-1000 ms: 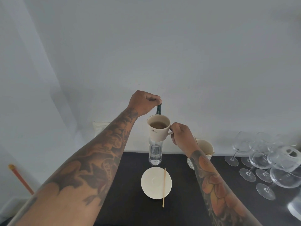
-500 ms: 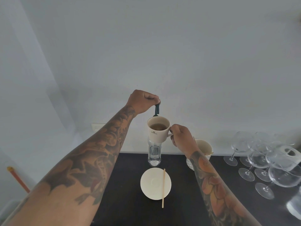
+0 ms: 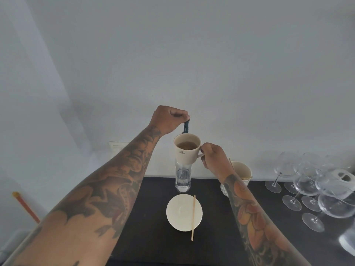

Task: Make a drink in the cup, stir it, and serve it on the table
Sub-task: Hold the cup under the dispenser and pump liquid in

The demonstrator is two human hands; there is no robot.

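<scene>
So my right hand (image 3: 212, 157) has the cup (image 3: 187, 148) up in the air by its handle, fingers curled round it, and the cup hangs well above the saucer (image 3: 180, 217), straight over it and a bit further back. There's brownish drink in it, maybe half full. My left hand (image 3: 169, 119) is balled into a fist above the cup's far rim, pinching the top of a dark teal stirring thing (image 3: 186, 127) that drops down behind the rim. Can't tell what its lower end looks like or whether it reaches the liquid.

The saucer sits on the black table (image 3: 149, 237), and a thin wooden stick (image 3: 193, 217) lies across its right side, the near end poking out past the saucer's edge. Just behind the saucer is a clear glass bottle (image 3: 183, 179) standing upright, its top hidden by the cup. Back and to the right of the saucer, half behind my right forearm, is a cream bowl-ish pot (image 3: 242, 171). Further right of the saucer there's a bunch of empty wine glasses (image 3: 307, 181) packed together.
</scene>
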